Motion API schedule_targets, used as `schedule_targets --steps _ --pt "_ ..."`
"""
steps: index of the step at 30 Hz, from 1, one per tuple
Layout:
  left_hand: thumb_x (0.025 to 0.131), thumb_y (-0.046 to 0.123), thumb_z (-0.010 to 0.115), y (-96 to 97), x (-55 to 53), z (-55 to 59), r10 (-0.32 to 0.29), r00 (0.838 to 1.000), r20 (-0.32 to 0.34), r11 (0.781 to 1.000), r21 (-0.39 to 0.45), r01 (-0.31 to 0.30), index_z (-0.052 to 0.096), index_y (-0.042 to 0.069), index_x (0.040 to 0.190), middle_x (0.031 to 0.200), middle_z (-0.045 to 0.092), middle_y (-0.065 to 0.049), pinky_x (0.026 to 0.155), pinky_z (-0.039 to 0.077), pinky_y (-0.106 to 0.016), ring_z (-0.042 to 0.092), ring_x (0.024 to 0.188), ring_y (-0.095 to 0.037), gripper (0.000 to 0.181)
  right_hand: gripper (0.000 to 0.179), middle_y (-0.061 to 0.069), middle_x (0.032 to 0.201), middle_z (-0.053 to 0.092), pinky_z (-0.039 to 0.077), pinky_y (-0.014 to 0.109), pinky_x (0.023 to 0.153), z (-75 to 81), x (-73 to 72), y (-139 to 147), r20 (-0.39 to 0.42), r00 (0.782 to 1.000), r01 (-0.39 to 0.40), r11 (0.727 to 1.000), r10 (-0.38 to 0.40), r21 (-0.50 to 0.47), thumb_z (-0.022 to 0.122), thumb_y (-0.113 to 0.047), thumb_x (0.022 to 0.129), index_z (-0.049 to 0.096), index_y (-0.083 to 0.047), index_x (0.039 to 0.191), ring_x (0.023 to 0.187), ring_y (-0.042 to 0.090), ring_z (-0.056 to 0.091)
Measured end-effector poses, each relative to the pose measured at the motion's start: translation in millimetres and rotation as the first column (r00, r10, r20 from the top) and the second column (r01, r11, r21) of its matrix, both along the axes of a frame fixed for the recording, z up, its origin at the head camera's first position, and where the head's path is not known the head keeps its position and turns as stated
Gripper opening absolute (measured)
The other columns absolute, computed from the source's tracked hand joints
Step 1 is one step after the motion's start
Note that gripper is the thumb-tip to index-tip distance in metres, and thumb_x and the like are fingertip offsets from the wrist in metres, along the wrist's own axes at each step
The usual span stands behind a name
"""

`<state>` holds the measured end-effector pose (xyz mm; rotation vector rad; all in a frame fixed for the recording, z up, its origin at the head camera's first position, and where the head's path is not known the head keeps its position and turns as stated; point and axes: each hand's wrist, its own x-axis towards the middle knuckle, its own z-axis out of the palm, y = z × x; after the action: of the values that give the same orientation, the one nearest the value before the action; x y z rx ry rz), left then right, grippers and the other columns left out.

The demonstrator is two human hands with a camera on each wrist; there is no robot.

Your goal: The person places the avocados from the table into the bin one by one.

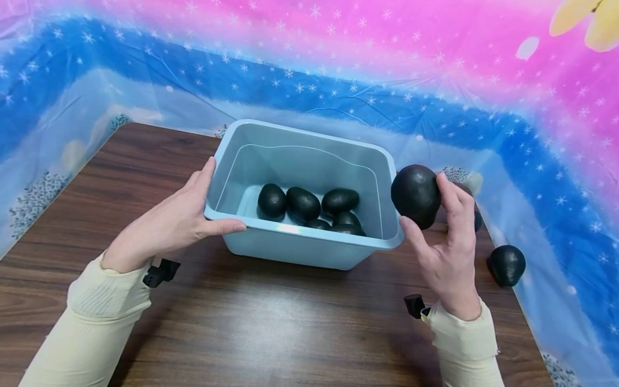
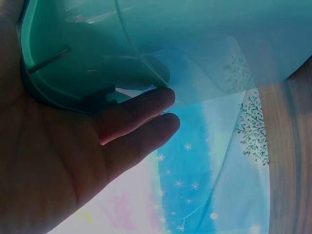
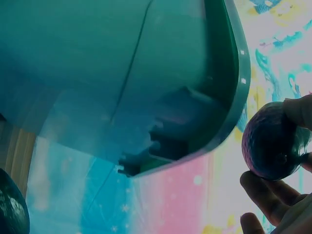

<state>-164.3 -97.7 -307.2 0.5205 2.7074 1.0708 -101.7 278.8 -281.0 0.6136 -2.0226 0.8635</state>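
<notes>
A pale blue plastic bin (image 1: 290, 243) is on the wooden table, with several dark avocados (image 1: 303, 204) lying on its floor. My left hand (image 1: 169, 223) grips the bin's near left corner, its thumb along the front rim and its fingers against the left side. In the left wrist view, two fingers (image 2: 141, 139) stretch out by the bin's wall. Beside the right rim, my right hand (image 1: 450, 242) holds another dark avocado (image 1: 415, 194) between thumb and fingers. That avocado also shows at the right of the right wrist view, outside the bin.
One more avocado (image 1: 506, 266) lies at the table's right edge. Behind my right hand, dark rounded shapes (image 1: 477, 217) are partly hidden. A pink and blue snowflake-patterned cloth (image 1: 309, 80) surrounds the far and side edges of the wooden table (image 1: 271, 328).
</notes>
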Motion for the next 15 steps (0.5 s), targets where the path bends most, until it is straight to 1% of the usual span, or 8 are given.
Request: schedule_targets --steps 1,6,9,13,15 --pt "0.073 0.068 0.064 0.0 0.1 0.0 0.001 1.0 0.003 1.0 -0.001 -0.001 -0.019 0.028 0.148 0.155 -0.004 -0.009 0.098 0.031 -0.057 0.019 0.137 -0.032 0.118 0.068 0.023 0.128 0.047 0.035 0.036 0.097 -0.1 0.0 -1 0.003 1.0 -0.005 1.0 0.005 0.003 0.065 -0.039 0.088 0.043 0.004 0.137 0.114 0.033 0.044" --pt "0.073 0.069 0.063 -0.2 0.0 0.4 0.005 1.0 0.003 1.0 -0.012 -0.005 -0.019 0.029 0.147 0.156 -0.005 -0.008 0.098 0.031 -0.057 0.016 0.139 -0.033 0.118 0.066 0.023 0.128 0.047 0.035 0.036 0.098 -2.2 -0.8 -5 0.005 1.0 -0.027 1.0 0.027 0.009 0.065 -0.037 0.089 0.044 0.004 0.136 0.115 0.034 0.044" --pt "0.073 0.069 0.063 -0.3 0.2 0.4 0.007 1.0 0.0 1.0 -0.017 -0.007 -0.019 0.029 0.147 0.155 -0.004 -0.009 0.097 0.033 -0.057 0.019 0.137 -0.033 0.118 0.066 0.023 0.128 0.047 0.035 0.038 0.098 -5.4 -2.3 -6 0.002 0.999 -0.042 0.999 0.042 0.009 0.066 -0.036 0.088 0.044 0.005 0.135 0.116 0.034 0.044" --pt "0.073 0.069 0.063 -0.3 0.5 0.0 0.005 1.0 0.002 1.0 -0.002 -0.005 -0.018 0.03 0.147 0.155 -0.002 -0.01 0.097 0.033 -0.056 0.023 0.135 -0.032 0.117 0.066 0.022 0.129 0.046 0.035 0.039 0.098 -12.5 -5.4 -4 0.011 0.998 -0.058 0.998 0.058 0.023 0.066 -0.037 0.088 0.045 0.005 0.135 0.116 0.034 0.044" --pt "0.073 0.068 0.064 -0.7 0.8 0.0 0.004 1.0 0.0 1.0 -0.002 -0.004 -0.018 0.029 0.148 0.155 -0.002 -0.01 0.097 0.033 -0.056 0.023 0.136 -0.032 0.117 0.067 0.021 0.13 0.046 0.035 0.038 0.096 -16.7 -7.7 -4 0.016 0.997 -0.074 0.997 0.074 0.03 0.066 -0.037 0.088 0.045 0.004 0.135 0.116 0.034 0.044"
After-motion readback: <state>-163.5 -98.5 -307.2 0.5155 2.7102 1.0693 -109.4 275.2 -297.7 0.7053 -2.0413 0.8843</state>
